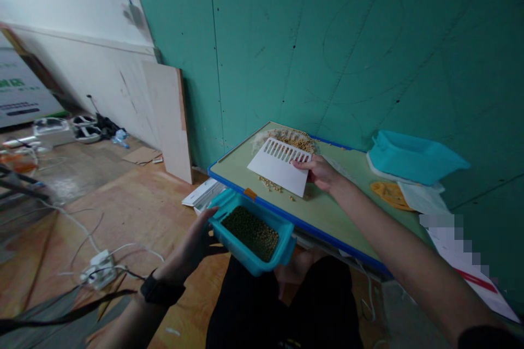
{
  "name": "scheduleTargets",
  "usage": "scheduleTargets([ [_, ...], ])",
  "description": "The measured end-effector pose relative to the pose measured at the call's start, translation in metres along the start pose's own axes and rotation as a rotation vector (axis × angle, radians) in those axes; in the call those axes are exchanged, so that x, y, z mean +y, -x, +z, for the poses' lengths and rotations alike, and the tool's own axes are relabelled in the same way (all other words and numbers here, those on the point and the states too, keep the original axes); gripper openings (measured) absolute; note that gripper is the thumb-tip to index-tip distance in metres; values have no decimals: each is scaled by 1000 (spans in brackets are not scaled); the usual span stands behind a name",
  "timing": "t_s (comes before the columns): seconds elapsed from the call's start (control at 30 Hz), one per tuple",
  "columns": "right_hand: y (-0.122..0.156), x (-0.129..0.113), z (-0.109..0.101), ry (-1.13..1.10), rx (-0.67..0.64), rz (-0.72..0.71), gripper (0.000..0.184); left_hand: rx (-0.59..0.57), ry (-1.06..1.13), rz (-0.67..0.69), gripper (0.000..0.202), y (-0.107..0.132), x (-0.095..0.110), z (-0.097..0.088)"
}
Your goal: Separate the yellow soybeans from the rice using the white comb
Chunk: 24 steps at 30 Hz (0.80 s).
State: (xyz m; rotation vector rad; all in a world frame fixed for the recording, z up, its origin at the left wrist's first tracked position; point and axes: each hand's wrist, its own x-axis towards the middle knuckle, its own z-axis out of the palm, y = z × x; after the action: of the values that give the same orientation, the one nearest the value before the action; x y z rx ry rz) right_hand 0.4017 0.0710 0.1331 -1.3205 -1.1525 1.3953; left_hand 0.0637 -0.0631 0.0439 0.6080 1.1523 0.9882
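My left hand [201,237] grips the left end of a turquoise plastic tub [254,267], held just off the table's front edge above my lap. Inside lie dark green beans [244,224] with paler round beans [268,241] toward the right end. A white card with a row of slots [278,170] is pinched at its right side in my right hand [321,172], tilted over the tabletop. Behind the card, tan beans [297,143] are heaped beside a pale powdery patch. Several more loose beans [270,185] lie on the table in front of it.
The pale green table [352,212] with a blue edge stands against a green wall [266,54]. A second turquoise tub [415,158], an orange cloth [388,195] and papers [462,251] sit at its right. A power strip [99,270] with cables lies on the floor at left.
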Motion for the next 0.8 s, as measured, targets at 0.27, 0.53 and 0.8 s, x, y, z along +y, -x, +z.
scheduleTargets([
  [0.27, 0, 6, 5, -9, -25, 3, 28, 1, -2, 15, 59, 3, 1, 0],
  [0.53, 2, 7, 9, -43, -77, -24, 33, -2, -2, -26, 59, -1, -2, -4],
  [0.8, 4, 8, 13, -27, -119, 2, 36, -70, -9, 29, 61, 2, -5, -9],
])
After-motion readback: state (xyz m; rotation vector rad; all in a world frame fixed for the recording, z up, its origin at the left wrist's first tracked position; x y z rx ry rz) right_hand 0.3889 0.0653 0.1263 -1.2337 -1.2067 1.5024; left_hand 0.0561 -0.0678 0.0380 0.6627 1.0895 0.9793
